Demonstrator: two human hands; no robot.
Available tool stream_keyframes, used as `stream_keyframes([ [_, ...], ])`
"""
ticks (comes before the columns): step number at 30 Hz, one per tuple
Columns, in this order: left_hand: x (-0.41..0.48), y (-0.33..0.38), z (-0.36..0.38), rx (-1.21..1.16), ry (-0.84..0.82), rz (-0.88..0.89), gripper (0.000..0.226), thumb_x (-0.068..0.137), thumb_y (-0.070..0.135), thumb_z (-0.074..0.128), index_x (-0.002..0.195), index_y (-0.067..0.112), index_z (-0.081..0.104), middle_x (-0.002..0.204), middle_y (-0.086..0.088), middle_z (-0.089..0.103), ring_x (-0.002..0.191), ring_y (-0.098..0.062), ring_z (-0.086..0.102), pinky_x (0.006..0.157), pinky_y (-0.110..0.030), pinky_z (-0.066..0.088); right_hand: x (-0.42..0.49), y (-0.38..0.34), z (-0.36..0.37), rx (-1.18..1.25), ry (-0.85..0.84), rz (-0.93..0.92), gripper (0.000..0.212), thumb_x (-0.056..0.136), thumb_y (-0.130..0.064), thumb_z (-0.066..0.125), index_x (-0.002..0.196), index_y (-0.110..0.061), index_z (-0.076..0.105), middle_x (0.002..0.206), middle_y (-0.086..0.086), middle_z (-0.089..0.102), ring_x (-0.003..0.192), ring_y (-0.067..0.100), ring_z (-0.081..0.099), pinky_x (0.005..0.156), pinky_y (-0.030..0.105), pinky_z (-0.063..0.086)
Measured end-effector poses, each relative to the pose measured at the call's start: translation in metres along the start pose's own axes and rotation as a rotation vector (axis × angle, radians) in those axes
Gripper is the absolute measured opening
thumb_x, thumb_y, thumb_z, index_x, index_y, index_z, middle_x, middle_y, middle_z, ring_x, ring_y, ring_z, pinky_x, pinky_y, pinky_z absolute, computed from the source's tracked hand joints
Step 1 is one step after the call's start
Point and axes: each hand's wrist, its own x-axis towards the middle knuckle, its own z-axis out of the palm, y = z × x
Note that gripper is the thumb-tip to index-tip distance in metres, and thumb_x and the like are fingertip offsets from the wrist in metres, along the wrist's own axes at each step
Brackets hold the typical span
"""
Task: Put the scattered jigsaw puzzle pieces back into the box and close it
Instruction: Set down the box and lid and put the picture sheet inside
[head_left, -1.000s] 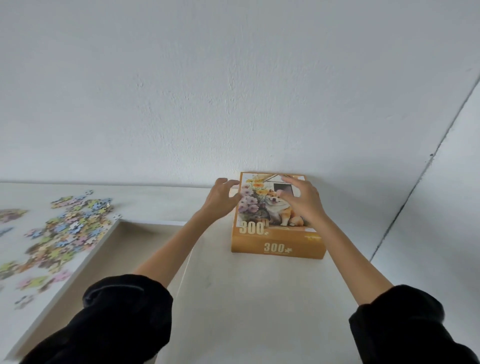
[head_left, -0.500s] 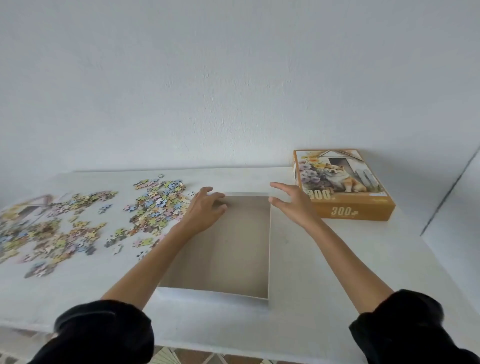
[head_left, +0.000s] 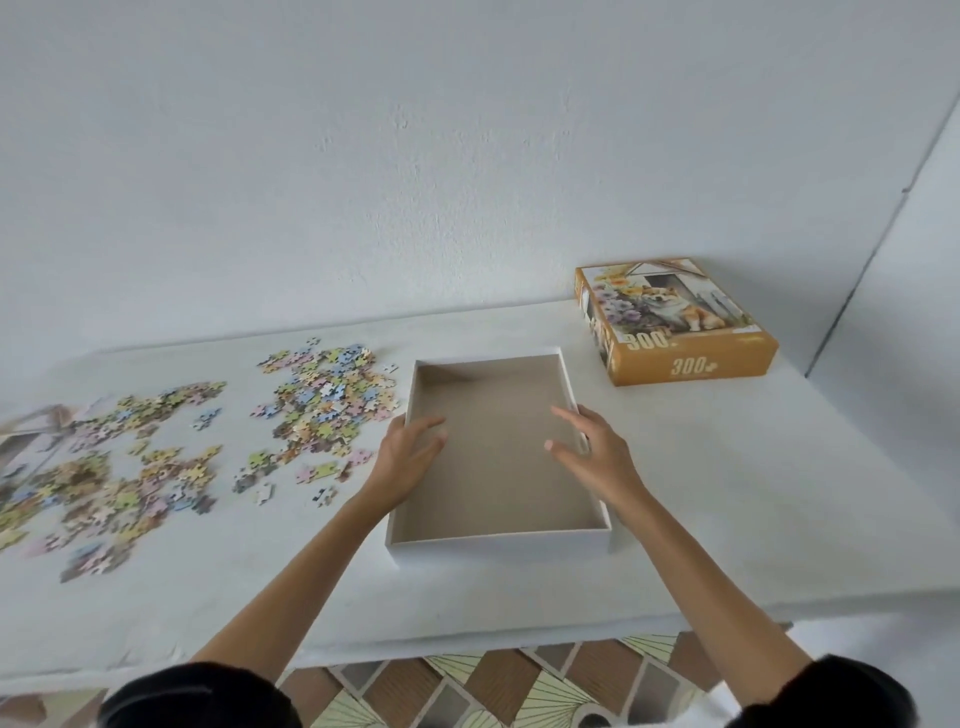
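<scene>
Open box base (head_left: 498, 540), white outside and tan inside, sat empty. Orange "300" lid (head_left: 680, 322) lay apart, far right. Loose pastel puzzle pieces (head_left: 322, 405) lay scattered left of base.

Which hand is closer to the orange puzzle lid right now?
Right. The right hand is at the open box's right wall, nearer the lid; the left hand rests on the far left wall.

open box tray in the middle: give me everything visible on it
The box tray is a shallow rectangular cardboard base, white outside, plain brown-grey inside, with low upright walls. It is open and holds no pieces. It sits flat on the white table, long side running away from the camera. The left hand rests over its left wall and the right hand over its right wall, fingers spread. The loose pieces lie left of it, the lid back right.
</scene>
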Motion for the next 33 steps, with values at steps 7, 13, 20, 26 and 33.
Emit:
stream_keyframes([
  [7, 0.036, 0.015, -0.001, -0.134, 0.034, 0.051, 0.031, 0.092, 0.026, 0.052, 0.123, 0.025, 0.057, 0.134, -0.016, 0.047, 0.131, -0.028, 0.037, 0.108, -0.04, 0.03, 0.034, -0.017, -0.016, -0.036, 0.065, -0.044, 0.042, 0.086, -0.017, 0.061, 0.127, -0.017, 0.053, 0.139, 0.007, 0.045, 0.133, 0.018, 0.036, 0.089, 0.011, 0.023],
  [13, 0.1, 0.052, -0.019, -0.241, 0.064, 0.034, 0.031, 0.092, 0.026, 0.051, 0.122, 0.021, 0.059, 0.133, -0.013, 0.047, 0.126, -0.023, 0.042, 0.095, -0.023, 0.03, 0.11, -0.033, -0.039, -0.198, 0.086, -0.085, 0.044, 0.082, -0.037, 0.061, 0.126, -0.034, 0.052, 0.143, 0.004, 0.042, 0.135, 0.025, 0.033, 0.108, 0.049, 0.03],
  [20, 0.167, 0.08, -0.017, -0.309, 0.091, 0.021, 0.03, 0.091, 0.032, 0.054, 0.117, 0.02, 0.063, 0.127, -0.006, 0.057, 0.122, -0.018, 0.048, 0.094, -0.02, 0.03, 0.179, -0.026, -0.055, -0.312, 0.096, -0.065, 0.046, 0.085, -0.041, 0.057, 0.129, -0.034, 0.048, 0.146, 0.004, 0.036, 0.139, 0.023, 0.022, 0.111, 0.049, 0.02],
  [26, 0.194, 0.077, 0.007, -0.343, 0.078, -0.024, 0.031, 0.091, 0.033, 0.053, 0.116, 0.016, 0.063, 0.121, -0.003, 0.059, 0.115, -0.017, 0.049, 0.093, -0.023, 0.031, 0.209, 0.002, -0.056, -0.347, 0.041, -0.05, 0.047, 0.086, -0.042, 0.056, 0.131, -0.032, 0.046, 0.147, 0.005, 0.036, 0.141, 0.022, 0.018, 0.112, 0.046, 0.018],
  [33, 0.21, 0.064, 0.02, -0.453, 0.042, -0.111, 0.043, 0.09, 0.041, 0.051, 0.123, 0.015, 0.059, 0.132, -0.004, 0.054, 0.128, -0.02, 0.043, 0.102, -0.029, 0.029, 0.216, 0.017, -0.047, -0.506, 0.001, -0.027, 0.052, 0.087, -0.045, 0.051, 0.136, -0.033, 0.037, 0.154, 0.01, 0.015, 0.143, 0.028, 0.004, 0.112, 0.053, 0.0],
])
